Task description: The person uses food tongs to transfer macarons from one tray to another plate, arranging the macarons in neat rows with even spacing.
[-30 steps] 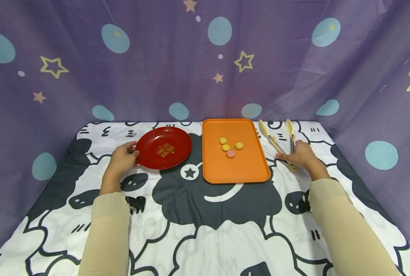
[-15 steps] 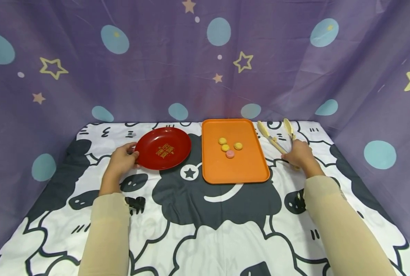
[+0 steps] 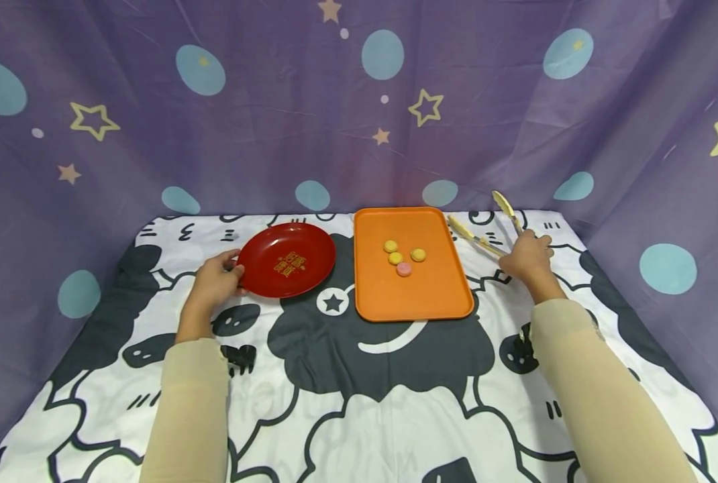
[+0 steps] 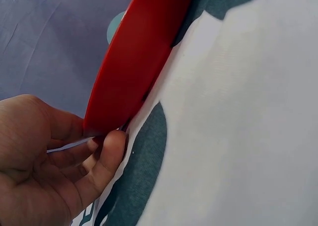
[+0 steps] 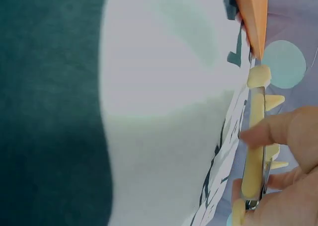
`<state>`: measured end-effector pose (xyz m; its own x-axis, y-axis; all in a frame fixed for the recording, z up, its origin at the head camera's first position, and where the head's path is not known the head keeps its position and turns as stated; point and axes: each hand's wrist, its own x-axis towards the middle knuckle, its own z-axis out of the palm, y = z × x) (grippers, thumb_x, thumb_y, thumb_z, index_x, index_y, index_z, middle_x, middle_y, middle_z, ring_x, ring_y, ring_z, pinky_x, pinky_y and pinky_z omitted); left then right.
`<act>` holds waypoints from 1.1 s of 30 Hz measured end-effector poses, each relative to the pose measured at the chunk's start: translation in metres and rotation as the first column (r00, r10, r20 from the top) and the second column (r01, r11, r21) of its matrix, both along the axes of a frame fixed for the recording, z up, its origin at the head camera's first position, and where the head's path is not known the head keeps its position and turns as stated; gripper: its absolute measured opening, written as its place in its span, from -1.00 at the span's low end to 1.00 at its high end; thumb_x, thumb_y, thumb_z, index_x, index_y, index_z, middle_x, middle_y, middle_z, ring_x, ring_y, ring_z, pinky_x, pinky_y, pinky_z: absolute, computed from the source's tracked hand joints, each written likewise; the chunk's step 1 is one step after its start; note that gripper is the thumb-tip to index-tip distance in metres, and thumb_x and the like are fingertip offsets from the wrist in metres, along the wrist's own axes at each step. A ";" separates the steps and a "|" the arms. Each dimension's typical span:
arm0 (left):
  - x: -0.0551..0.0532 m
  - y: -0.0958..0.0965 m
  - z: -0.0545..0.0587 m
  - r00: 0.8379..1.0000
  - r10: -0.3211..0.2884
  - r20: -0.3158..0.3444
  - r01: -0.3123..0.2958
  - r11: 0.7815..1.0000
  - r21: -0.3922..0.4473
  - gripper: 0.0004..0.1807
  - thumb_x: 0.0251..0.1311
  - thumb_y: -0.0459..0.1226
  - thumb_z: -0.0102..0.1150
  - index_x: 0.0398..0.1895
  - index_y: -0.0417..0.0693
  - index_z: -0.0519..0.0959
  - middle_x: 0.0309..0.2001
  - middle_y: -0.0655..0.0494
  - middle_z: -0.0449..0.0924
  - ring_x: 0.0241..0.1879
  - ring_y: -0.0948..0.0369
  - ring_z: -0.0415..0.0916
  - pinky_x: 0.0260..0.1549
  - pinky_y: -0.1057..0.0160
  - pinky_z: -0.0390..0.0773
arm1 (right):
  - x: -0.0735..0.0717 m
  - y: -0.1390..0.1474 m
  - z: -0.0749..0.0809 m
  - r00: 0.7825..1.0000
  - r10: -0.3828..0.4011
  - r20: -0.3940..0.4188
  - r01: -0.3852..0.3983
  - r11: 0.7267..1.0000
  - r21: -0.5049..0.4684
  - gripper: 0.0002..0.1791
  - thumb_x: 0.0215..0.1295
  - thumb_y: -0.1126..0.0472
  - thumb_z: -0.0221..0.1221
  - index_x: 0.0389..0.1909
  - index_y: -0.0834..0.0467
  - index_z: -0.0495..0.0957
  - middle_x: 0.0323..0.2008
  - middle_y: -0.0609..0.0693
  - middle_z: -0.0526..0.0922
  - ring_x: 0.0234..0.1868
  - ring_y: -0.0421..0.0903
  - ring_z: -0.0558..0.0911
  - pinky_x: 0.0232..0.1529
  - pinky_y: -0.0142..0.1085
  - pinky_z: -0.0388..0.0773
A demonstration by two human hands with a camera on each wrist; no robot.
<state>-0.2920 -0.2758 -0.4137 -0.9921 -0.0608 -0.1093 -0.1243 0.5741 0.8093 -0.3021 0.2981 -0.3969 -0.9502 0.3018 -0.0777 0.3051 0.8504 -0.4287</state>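
At the left, my left hand [image 3: 215, 282] pinches the near-left rim of a round red plate [image 3: 259, 265] with gold characters in its middle. The left wrist view has the thumb on the outer side of the plate [image 4: 131, 62] and the fingertips under its edge. My right hand [image 3: 529, 257] grips a pair of tongs [image 3: 504, 203] with cream-yellow tips and metal arms. The two arms spread apart, pointing away from me. In the right wrist view the thumb and fingers close round the tongs [image 5: 254, 171]; the palm hides their hinge end.
Between the hands lies an orange tray [image 3: 413, 298] bearing several small yellow round pieces [image 3: 418, 255] and one pink piece [image 3: 404, 269]. A sheep-patterned cloth [image 3: 383, 429] covers the table. Behind it hangs a purple curtain [image 3: 286, 107].
My right hand has closed round the tongs and raised them a little; the right-hand tip now stands higher against the curtain. The left hand, plate and tray have stayed put.
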 end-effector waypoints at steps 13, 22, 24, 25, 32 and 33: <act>0.001 0.000 -0.001 1.000 -0.001 -0.020 0.000 1.000 -0.015 -0.41 0.56 -0.33 -0.12 0.59 -0.19 0.15 0.30 -0.38 0.39 -0.36 0.17 0.63 -0.40 0.30 0.73 | 0.001 0.000 0.002 0.999 -0.012 0.037 0.009 0.997 0.077 -0.15 0.25 0.05 0.28 0.23 0.67 0.21 0.17 0.64 0.18 0.23 0.60 0.17 0.22 0.38 0.25; 0.000 0.000 -0.002 1.000 0.013 -0.010 -0.013 1.000 -0.024 -0.42 0.57 -0.31 -0.14 0.60 -0.16 0.15 0.33 -0.37 0.36 -0.31 0.10 0.64 -0.39 0.29 0.73 | 0.004 0.000 0.006 0.997 0.077 -0.014 -0.074 0.986 0.150 -0.38 0.16 0.22 0.24 0.03 0.69 0.39 0.03 0.66 0.32 0.08 0.60 0.32 0.12 0.33 0.38; 0.000 0.000 -0.002 1.000 0.016 -0.004 -0.016 1.000 -0.027 -0.41 0.57 -0.31 -0.14 0.61 -0.14 0.14 0.34 -0.36 0.36 -0.28 0.07 0.64 -0.38 0.29 0.73 | 0.003 0.001 0.006 0.994 0.108 -0.023 -0.103 0.981 0.167 -0.40 0.20 0.20 0.24 0.00 0.70 0.41 -0.01 0.65 0.38 0.05 0.58 0.37 0.13 0.31 0.37; 0.000 0.000 -0.003 1.000 0.016 -0.004 -0.017 0.999 -0.029 -0.41 0.57 -0.30 -0.14 0.61 -0.14 0.14 0.34 -0.36 0.36 -0.27 0.06 0.63 -0.37 0.29 0.73 | 0.003 0.000 0.006 0.992 0.122 -0.034 -0.115 0.978 0.174 -0.41 0.23 0.20 0.24 -0.02 0.70 0.42 -0.03 0.64 0.40 0.04 0.56 0.39 0.13 0.31 0.38; -0.001 0.000 -0.002 1.000 0.017 -0.010 -0.018 0.999 -0.046 -0.42 0.57 -0.30 -0.15 0.60 -0.12 0.16 0.33 -0.35 0.37 -0.26 0.06 0.63 -0.37 0.29 0.72 | 0.005 -0.006 0.009 0.967 0.188 -0.169 -0.162 0.974 0.158 -0.49 0.33 0.20 0.25 -0.08 0.66 0.42 -0.11 0.56 0.39 -0.05 0.55 0.42 0.07 0.28 0.39; -0.001 0.000 -0.002 1.000 0.015 -0.008 -0.015 0.999 -0.046 -0.42 0.57 -0.30 -0.15 0.61 -0.13 0.15 0.33 -0.35 0.37 -0.26 0.06 0.63 -0.37 0.29 0.72 | 0.005 -0.007 0.010 0.964 0.194 -0.180 -0.168 0.974 0.152 -0.50 0.33 0.21 0.25 -0.08 0.64 0.41 -0.10 0.55 0.37 -0.05 0.54 0.41 0.07 0.28 0.38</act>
